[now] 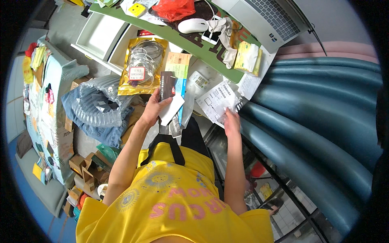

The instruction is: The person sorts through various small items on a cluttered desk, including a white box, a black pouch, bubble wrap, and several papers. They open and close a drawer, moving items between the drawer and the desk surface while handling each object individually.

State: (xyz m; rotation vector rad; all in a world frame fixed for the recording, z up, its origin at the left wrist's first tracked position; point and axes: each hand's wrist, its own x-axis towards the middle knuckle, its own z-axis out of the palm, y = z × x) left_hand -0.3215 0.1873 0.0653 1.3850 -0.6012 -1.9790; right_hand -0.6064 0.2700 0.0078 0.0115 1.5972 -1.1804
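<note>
My left hand [154, 108] is closed on a stack of flat papers and packets. In it are a dark brown printed sleeve [166, 83], an orange and blue card [178, 65] and a folded white paper [173, 108]. Small clear plastic packets [175, 127] hang below that stack. To the right, my right hand [231, 120] pinches the lower edge of a white printed leaflet [218, 99]. Just beyond my left hand, a gold-edged zip bag [122, 87] with coiled cables inside rests over a drawer. A clear plastic bag [199, 81] with a white label lies between the hands.
On the green-topped desk [158, 29] lie a white mouse [193, 26], a red plastic bag [174, 9], a tissue pack [248, 56] and a laptop [267, 22]. An open white drawer [97, 34] juts out left. Inflated packaging [97, 101] covers jeans; blue curtains [320, 109] hang right.
</note>
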